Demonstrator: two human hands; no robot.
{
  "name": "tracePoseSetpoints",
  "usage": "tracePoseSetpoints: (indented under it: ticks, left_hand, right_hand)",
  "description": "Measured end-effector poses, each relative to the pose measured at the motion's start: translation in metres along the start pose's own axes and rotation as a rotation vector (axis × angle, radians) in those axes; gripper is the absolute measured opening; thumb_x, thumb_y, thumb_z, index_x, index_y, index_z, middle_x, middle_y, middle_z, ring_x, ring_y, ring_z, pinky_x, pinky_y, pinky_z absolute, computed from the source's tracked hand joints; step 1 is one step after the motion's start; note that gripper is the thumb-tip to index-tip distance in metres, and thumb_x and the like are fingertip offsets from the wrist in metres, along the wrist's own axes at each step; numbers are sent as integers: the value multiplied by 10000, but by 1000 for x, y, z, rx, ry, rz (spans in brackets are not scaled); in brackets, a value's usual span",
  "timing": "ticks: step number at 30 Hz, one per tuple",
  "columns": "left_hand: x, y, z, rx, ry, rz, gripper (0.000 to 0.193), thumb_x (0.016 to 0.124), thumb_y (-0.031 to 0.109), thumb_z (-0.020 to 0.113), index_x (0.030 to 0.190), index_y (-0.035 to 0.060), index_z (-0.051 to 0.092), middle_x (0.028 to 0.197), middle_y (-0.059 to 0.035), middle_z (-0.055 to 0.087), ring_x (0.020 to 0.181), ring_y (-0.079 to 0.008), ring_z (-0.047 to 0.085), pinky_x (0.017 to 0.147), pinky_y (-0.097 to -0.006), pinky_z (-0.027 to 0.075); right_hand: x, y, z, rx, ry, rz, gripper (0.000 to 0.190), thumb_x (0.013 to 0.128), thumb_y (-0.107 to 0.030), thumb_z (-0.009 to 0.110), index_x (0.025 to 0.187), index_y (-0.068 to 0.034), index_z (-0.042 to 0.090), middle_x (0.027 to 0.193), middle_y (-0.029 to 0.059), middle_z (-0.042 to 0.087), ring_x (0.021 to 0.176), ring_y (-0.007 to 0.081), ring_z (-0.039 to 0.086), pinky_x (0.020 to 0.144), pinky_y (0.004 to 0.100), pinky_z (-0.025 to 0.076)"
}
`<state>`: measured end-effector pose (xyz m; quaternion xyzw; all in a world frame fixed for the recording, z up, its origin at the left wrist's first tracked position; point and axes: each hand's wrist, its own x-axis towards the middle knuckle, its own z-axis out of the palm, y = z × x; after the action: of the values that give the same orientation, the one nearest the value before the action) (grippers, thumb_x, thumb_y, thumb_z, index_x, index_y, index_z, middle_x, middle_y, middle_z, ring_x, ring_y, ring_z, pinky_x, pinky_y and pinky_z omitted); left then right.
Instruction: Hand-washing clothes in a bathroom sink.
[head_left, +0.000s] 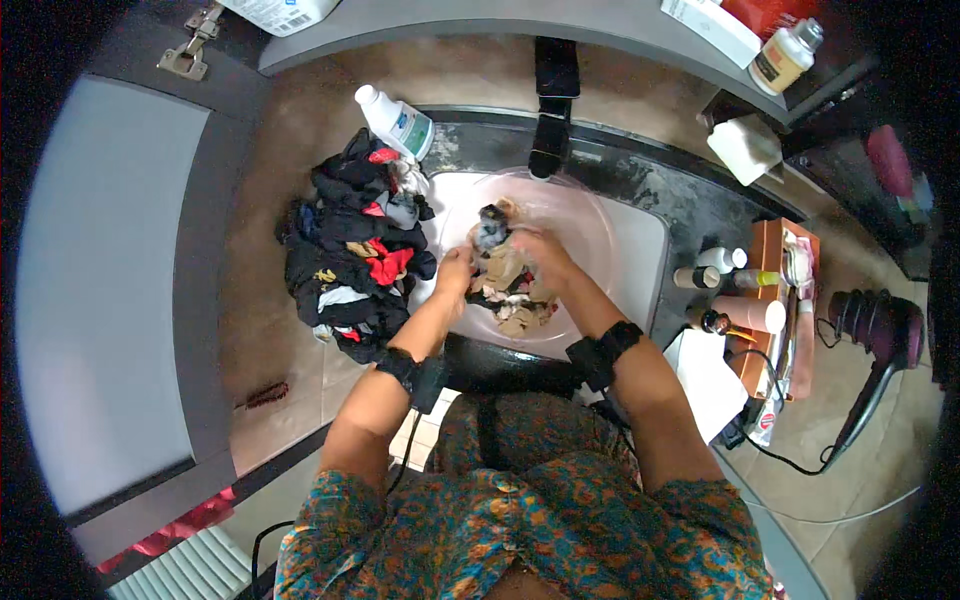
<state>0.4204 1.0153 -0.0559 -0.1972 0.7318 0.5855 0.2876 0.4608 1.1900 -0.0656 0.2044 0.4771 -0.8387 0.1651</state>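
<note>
A clear pinkish plastic basin (600, 247) sits in a white sink (646, 251) under a black faucet (551, 139). Inside it is a heap of small laundry (517, 304), mostly tan with some dark and red pieces. My left hand (454, 274) is at the heap's left side, fingers curled against the fabric beside a bunched grey cloth (492, 229). Opposite it, my right hand (541, 255) is blurred over the tan fabric. The hands hide parts of the laundry, and whether either one grips a piece is unclear.
Left of the sink lies a large pile of mostly black clothes (352, 259), with a white bottle (397, 124) behind it. Several bottles, an orange organizer box (750, 371) and a hair dryer (881, 337) with its cord stand right. A grey shelf (465, 19) overhangs the back.
</note>
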Motion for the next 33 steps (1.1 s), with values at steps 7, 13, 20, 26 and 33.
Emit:
tracePoseSetpoints:
  ticks: [7,13,20,26,33]
  left_hand:
    - [-19,52,24,-508,-252,-192,476,904,509,388,1110,117,564,1070,-66,611,997,-223,584,866,-424,465]
    - [-5,49,38,-114,-66,153,126,878,212,557,880,88,580,820,-48,639,701,-181,589,641,-269,468]
    - [-91,60,79,692,123,745,258,757,328,648,708,82,589,688,-144,619,638,-329,605,578,-406,461]
    - [-84,70,87,814,218,893,272,759,326,631,634,85,633,605,-150,601,564,-329,596,545,-431,471]
    - [-53,74,62,544,289,612,343,799,352,577,644,51,633,574,-158,591,529,-324,581,541,-394,443]
  right_hand:
    - [-33,-23,13,-468,-76,-707,318,741,-107,563,1054,-53,579,1028,39,566,990,162,518,894,287,394]
    - [-48,-43,23,279,156,-120,525,758,-104,511,1277,-118,434,1142,72,536,986,217,548,840,346,468]
    - [-16,-6,-9,669,-176,38,415,858,-428,499,1118,-107,532,1005,92,591,907,252,586,766,439,478]
    - [15,31,-12,412,-100,-182,321,900,-350,455,1050,-86,560,978,45,608,931,208,587,775,387,494]
    - [2,10,36,603,179,39,278,841,-310,544,972,-68,582,823,50,605,692,192,579,611,359,484]
